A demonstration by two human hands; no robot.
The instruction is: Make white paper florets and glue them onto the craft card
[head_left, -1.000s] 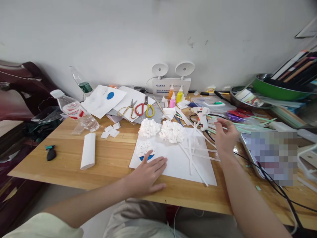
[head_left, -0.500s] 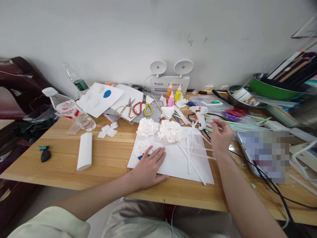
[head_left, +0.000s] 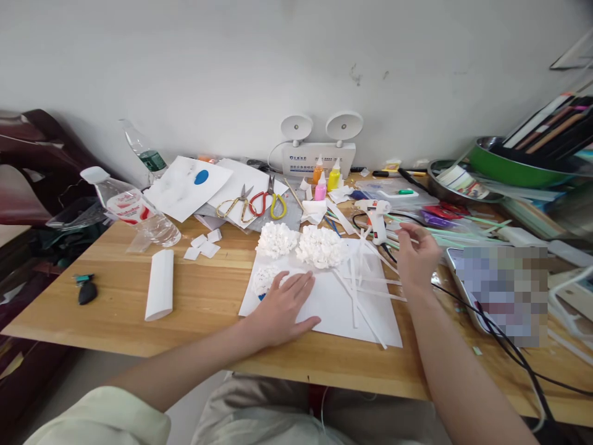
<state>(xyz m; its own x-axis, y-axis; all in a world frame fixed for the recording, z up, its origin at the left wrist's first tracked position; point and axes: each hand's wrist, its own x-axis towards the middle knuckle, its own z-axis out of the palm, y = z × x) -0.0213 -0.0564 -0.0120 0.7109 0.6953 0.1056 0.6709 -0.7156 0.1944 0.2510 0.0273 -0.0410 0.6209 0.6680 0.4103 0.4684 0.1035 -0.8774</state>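
My left hand (head_left: 282, 309) lies flat with its fingers spread on a white sheet of paper (head_left: 324, 312). Its fingertips reach beside a small white ruffled piece (head_left: 265, 281) with a blue patch, partly hidden by the hand. Two larger white ruffled clusters (head_left: 277, 240) sit just behind. Narrow white strips (head_left: 354, 290) cross the sheet's right side. Right of the sheet, my right hand (head_left: 419, 256) is raised with fingers curled and thumb close to them; whatever they pinch, if anything, cannot be made out. A white glue gun (head_left: 378, 222) stands just left of it.
Scissors (head_left: 241, 204), red-and-yellow-handled pliers (head_left: 270, 201) and small paint bottles (head_left: 333, 176) lie toward the wall. A water bottle (head_left: 134, 210) and a white paper roll (head_left: 160, 284) are at left. A phone-like device (head_left: 498, 296) and black cables (head_left: 509, 352) occupy the right.
My left hand has shifted very slightly to the right, and less of the blue patch shows beside it. My right hand keeps nearly the same place and curled pose.
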